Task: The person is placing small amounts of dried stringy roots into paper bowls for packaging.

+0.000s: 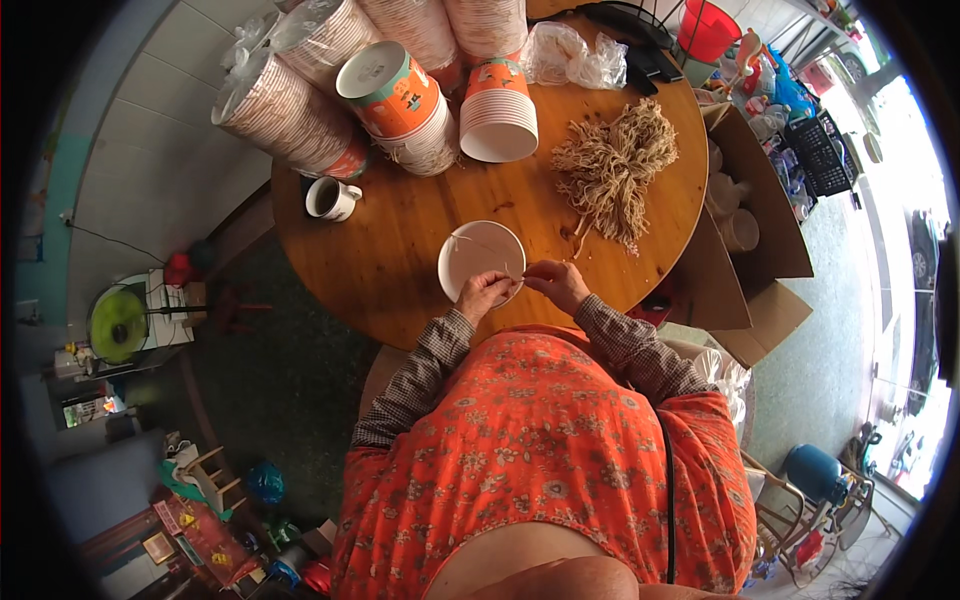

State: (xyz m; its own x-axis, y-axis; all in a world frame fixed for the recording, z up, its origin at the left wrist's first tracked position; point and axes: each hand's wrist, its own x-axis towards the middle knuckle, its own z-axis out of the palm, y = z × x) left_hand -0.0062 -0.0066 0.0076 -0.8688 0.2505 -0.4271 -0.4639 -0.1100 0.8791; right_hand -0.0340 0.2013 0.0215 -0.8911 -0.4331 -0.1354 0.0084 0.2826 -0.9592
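Near the table's front edge, my left hand (485, 292) and my right hand (560, 284) meet with their fingertips pinched together. Between them they hold a thin, pale string (507, 268). Part of it trails across a round white paper tub (470, 262), just beyond my left hand. Whether the string is fastened to the tub, I cannot tell. To the right, apart from both hands, lies a loose bundle of tan twine (622, 170) with looped ends.
Tall stacks of paper tubs (300, 115) crowd the far left of the round wooden table (390, 255). A mug (332, 199) with dark liquid stands left. Clear plastic bags (570, 55) lie at the back. An open cardboard box (760, 250) sits against the right side.
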